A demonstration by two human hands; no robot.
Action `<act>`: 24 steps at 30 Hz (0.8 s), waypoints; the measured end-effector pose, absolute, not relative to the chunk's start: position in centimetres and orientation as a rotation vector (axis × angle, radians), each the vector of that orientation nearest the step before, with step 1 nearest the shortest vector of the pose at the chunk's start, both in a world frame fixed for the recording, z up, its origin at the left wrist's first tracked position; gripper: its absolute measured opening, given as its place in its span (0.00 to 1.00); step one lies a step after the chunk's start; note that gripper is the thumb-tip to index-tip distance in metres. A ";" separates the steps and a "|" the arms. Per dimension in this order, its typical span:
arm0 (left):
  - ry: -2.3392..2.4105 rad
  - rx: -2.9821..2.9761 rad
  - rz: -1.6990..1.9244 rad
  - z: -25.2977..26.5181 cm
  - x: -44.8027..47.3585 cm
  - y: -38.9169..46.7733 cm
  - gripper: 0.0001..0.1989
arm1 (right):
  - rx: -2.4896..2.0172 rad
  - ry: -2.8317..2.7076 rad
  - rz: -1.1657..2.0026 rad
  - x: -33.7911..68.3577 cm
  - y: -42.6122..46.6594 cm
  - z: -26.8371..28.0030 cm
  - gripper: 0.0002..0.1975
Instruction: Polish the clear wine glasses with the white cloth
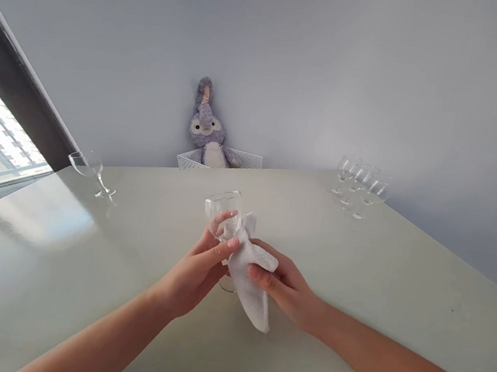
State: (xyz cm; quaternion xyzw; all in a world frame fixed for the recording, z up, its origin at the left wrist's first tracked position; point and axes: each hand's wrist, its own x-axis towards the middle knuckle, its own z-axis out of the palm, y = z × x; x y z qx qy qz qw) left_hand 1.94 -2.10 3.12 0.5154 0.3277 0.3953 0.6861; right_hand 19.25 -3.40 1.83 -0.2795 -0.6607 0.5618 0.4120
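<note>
A clear stemmed glass (222, 206) is held near the middle of the table, its rim up and leaning slightly. My left hand (195, 276) is closed around the lower part of its bowl, thumb in front and fingers behind. In my right hand (283, 285) a white cloth (251, 284) is pinched between thumb and fingers. The cloth presses against the right side of the glass and hangs down in a point. It hides the stem and much of the foot; only a curved edge of the foot shows below my left hand.
One stemmed glass (88, 166) stands at the table's far left. Several more stemmed glasses (363, 183) are grouped at the far right corner. Behind the table's back edge, a grey-purple plush toy (208, 129) sits in a white perforated basket (252, 161). The pale table (367, 360) reflects window light.
</note>
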 end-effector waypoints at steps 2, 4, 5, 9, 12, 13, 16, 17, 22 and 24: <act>0.707 1.106 0.870 2.9 2.2 -2.4 0.20 | -0.701 -1.671 1.462 19.2 -3.3 2.0 0.10; 0.686 1.078 0.850 2.6 2.4 -2.6 0.20 | -0.700 -1.691 1.482 19.3 -3.2 2.1 0.09; 0.684 1.078 0.844 2.5 2.5 -2.6 0.21 | -0.701 -1.700 1.486 19.3 -3.2 2.1 0.09; 0.730 1.162 0.835 2.3 2.3 -2.3 0.22 | -0.748 -1.705 1.498 19.4 -2.9 2.2 0.09; 0.800 1.235 0.859 2.2 1.9 -1.5 0.22 | -0.819 -1.659 1.557 19.4 -2.8 2.1 0.10; 0.817 1.244 0.874 2.2 1.8 -1.3 0.22 | -0.836 -1.650 1.579 19.4 -2.8 2.1 0.11; 0.778 1.229 0.925 2.2 1.6 -1.0 0.25 | -0.837 -1.668 1.597 19.6 -2.9 2.1 0.12; 0.748 1.221 0.933 2.2 1.6 -1.0 0.26 | -0.835 -1.672 1.595 19.6 -2.9 2.1 0.13; 0.707 1.237 0.935 2.5 1.8 -1.4 0.24 | -0.803 -1.576 1.618 19.9 -3.0 2.3 0.14; 0.695 1.246 0.935 2.5 1.8 -1.5 0.22 | -0.753 -1.527 1.602 19.9 -3.0 2.2 0.16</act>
